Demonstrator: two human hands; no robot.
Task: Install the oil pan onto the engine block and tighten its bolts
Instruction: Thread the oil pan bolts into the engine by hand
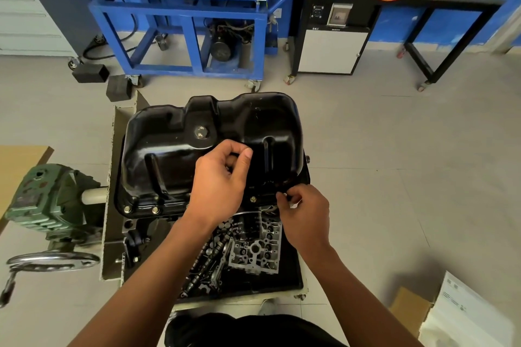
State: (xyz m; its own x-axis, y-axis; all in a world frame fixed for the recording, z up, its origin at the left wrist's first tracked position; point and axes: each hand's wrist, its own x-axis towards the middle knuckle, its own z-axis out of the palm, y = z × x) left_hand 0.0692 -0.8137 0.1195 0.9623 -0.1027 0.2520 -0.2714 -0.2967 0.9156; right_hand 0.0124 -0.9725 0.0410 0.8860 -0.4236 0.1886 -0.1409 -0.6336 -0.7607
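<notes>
The black oil pan [174, 149] lies upside down on the engine block [132, 222], its flange seated along the near edge. Bolts [155, 210] stand in the flange at the near left, and another bolt [253, 199] sits between my hands. My left hand [220, 183] hovers over the pan's near side with fingers curled; what it holds is hidden. My right hand [304, 214] pinches a small bolt at the flange's near right corner, fingertips against the pan's rim.
A tray [293, 273] below the block holds a camshaft, an oil filter and a grey cast part. A green gearbox [48, 200] with a handwheel [53, 260] stands left. A blue lift frame [180, 22] and black bench [423, 8] are behind. Cardboard and papers [465, 315] lie right.
</notes>
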